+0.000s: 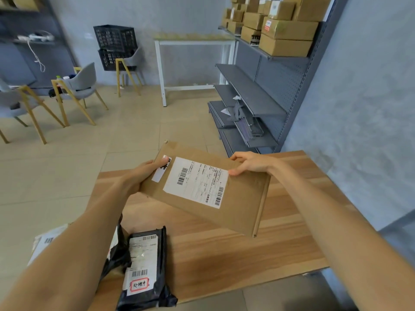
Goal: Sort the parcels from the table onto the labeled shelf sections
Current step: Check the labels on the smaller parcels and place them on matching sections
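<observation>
Gripping the brown cardboard parcel (208,189) above the desk (224,261), my left hand (143,173) and right hand (251,163) pinch its opposite edges, label facing up at me.

The envelope (224,198) is matt brown cardboard with a white paper label (196,182). The table (258,261) is smooth striped wood. The bag (146,265) is glossy, wrinkled black plastic. The shelves (253,95) look like matt grey metal.
</observation>
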